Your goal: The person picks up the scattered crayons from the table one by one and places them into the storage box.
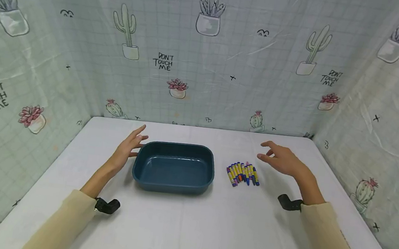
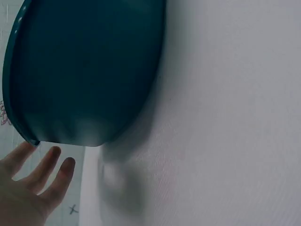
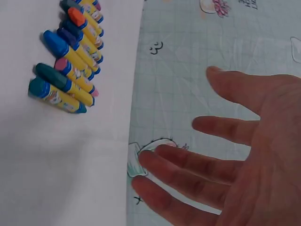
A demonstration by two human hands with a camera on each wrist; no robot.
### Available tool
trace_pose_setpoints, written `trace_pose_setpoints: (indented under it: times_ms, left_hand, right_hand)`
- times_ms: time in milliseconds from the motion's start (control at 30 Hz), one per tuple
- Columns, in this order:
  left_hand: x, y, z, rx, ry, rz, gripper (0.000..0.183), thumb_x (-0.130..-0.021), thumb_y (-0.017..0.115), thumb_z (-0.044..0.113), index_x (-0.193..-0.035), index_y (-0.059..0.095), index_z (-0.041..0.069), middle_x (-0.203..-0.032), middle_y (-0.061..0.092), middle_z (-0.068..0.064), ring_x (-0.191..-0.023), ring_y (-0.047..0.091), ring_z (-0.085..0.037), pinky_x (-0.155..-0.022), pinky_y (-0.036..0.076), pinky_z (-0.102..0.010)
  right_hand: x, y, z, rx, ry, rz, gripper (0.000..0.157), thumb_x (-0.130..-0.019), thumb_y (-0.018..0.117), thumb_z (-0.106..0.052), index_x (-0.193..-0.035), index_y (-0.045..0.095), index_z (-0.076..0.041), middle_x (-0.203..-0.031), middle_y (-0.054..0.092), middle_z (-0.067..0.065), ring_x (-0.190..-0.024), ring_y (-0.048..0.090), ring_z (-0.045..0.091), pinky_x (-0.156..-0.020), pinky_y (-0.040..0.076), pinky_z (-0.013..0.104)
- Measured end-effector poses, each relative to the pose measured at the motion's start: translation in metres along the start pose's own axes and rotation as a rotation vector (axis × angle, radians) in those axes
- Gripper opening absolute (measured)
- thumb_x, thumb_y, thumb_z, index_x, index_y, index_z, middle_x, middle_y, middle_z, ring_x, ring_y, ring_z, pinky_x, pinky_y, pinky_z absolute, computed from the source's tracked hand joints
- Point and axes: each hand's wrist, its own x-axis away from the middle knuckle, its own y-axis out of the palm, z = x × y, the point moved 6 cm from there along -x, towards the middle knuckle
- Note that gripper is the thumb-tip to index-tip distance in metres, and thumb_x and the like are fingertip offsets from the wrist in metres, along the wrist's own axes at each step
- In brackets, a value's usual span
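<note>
A dark teal rectangular tub [image 1: 171, 188] stands on the white table, its inside bare. My left hand [image 1: 127, 149] is at the tub's left end, fingers spread, with fingertips right by the rim. In the left wrist view the tub [image 2: 89, 70] fills the upper left, and the left fingers [image 2: 59, 181] lie just below its end. To the tub's right lies a row of crayons [image 1: 243, 173] with yellow wrappers and coloured tips. My right hand [image 1: 281, 158] hovers to their right, fingers loosely extended and holding nothing. Several crayons [image 3: 63, 84] show up close in the right wrist view.
The white table [image 1: 186, 235] reaches back to a cloth backdrop [image 1: 229, 61] printed with potted cacti, which also hangs along both sides. A black camera mount is strapped at each wrist, over beige sleeves [image 1: 330, 244].
</note>
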Motion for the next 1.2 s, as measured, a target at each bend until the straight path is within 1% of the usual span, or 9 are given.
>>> trace_pose_setpoints:
  times_ms: [100,233,333,467,633,733,933,1033,1200]
  left_hand:
    - [-0.004,0.008,-0.008,0.016,-0.019,-0.020,0.057,-0.111,0.029,0.049,-0.165,0.019,0.038,-0.166,0.036,-0.019,-0.149,0.037,-0.049,-0.112,0.036,-0.072]
    - [-0.006,0.015,-0.015,0.027,-0.026,-0.026,0.058,-0.111,0.028,0.049,-0.166,0.022,0.032,-0.165,0.038,-0.017,-0.154,0.032,-0.045,-0.113,0.031,-0.073]
    - [-0.006,0.016,-0.020,0.036,-0.036,-0.013,0.056,-0.112,0.029,0.045,-0.165,0.025,0.029,-0.165,0.038,-0.018,-0.154,0.032,-0.044,-0.114,0.028,-0.074]
    - [-0.006,0.017,-0.026,0.054,-0.060,-0.004,0.056,-0.112,0.029,0.047,-0.164,0.029,0.029,-0.168,0.033,-0.015,-0.155,0.030,-0.043,-0.118,0.026,-0.074]
    - [-0.005,0.017,-0.032,0.101,-0.071,-0.035,0.056,-0.113,0.028,0.047,-0.163,0.035,0.022,-0.172,0.026,-0.010,-0.157,0.027,-0.041,-0.122,0.024,-0.069]
    - [-0.005,0.019,-0.033,0.119,-0.065,-0.057,0.056,-0.113,0.027,0.044,-0.162,0.036,0.018,-0.171,0.027,-0.012,-0.158,0.026,-0.040,-0.125,0.021,-0.065]
    - [-0.008,0.021,-0.033,0.069,-0.006,-0.078,0.053,-0.114,0.029,0.034,-0.161,0.036,0.010,-0.171,0.028,-0.015,-0.161,0.014,-0.039,-0.129,0.008,-0.063]
    - [-0.009,0.022,-0.036,0.043,-0.005,-0.082,0.052,-0.114,0.029,0.031,-0.161,0.036,0.011,-0.171,0.028,-0.014,-0.161,0.013,-0.039,-0.129,0.007,-0.064]
    - [-0.009,0.020,-0.038,-0.003,-0.015,-0.096,0.051,-0.114,0.030,0.032,-0.162,0.034,0.015,-0.172,0.026,-0.012,-0.162,0.012,-0.039,-0.128,0.008,-0.066]
  right_hand:
    - [-0.001,0.007,0.003,-0.083,0.014,-0.056,0.054,-0.105,0.059,-0.034,-0.148,0.047,-0.006,-0.131,0.062,0.030,-0.106,0.069,0.041,-0.083,0.062,0.047]
    - [-0.005,0.015,0.006,-0.173,0.043,-0.111,0.052,-0.103,0.062,-0.030,-0.148,0.049,-0.007,-0.134,0.060,0.030,-0.111,0.067,0.042,-0.082,0.064,0.044]
    - [-0.008,0.020,0.009,-0.202,0.062,-0.122,0.051,-0.103,0.063,-0.027,-0.147,0.050,-0.007,-0.135,0.059,0.031,-0.113,0.067,0.043,-0.083,0.064,0.045]
    - [-0.012,0.025,0.014,-0.233,0.083,-0.133,0.051,-0.102,0.064,-0.021,-0.148,0.049,-0.003,-0.133,0.060,0.031,-0.113,0.067,0.042,-0.082,0.065,0.045]
    - [-0.017,0.035,0.020,-0.274,0.099,-0.182,0.053,-0.102,0.063,-0.020,-0.148,0.047,0.000,-0.131,0.061,0.031,-0.111,0.068,0.039,-0.083,0.065,0.045]
    - [-0.018,0.040,0.023,-0.291,0.123,-0.207,0.054,-0.101,0.063,-0.019,-0.148,0.046,0.001,-0.131,0.061,0.031,-0.108,0.068,0.037,-0.083,0.065,0.046]
    - [-0.019,0.047,0.029,-0.301,0.172,-0.223,0.055,-0.099,0.065,-0.015,-0.148,0.046,0.002,-0.129,0.061,0.030,-0.100,0.067,0.031,-0.081,0.065,0.044]
    - [-0.019,0.049,0.031,-0.304,0.183,-0.232,0.056,-0.098,0.067,-0.014,-0.148,0.047,0.001,-0.128,0.061,0.030,-0.098,0.067,0.029,-0.080,0.065,0.042]
    - [-0.021,0.055,0.036,-0.306,0.199,-0.260,0.059,-0.095,0.070,-0.012,-0.148,0.047,0.000,-0.124,0.063,0.027,-0.095,0.067,0.026,-0.080,0.065,0.041]
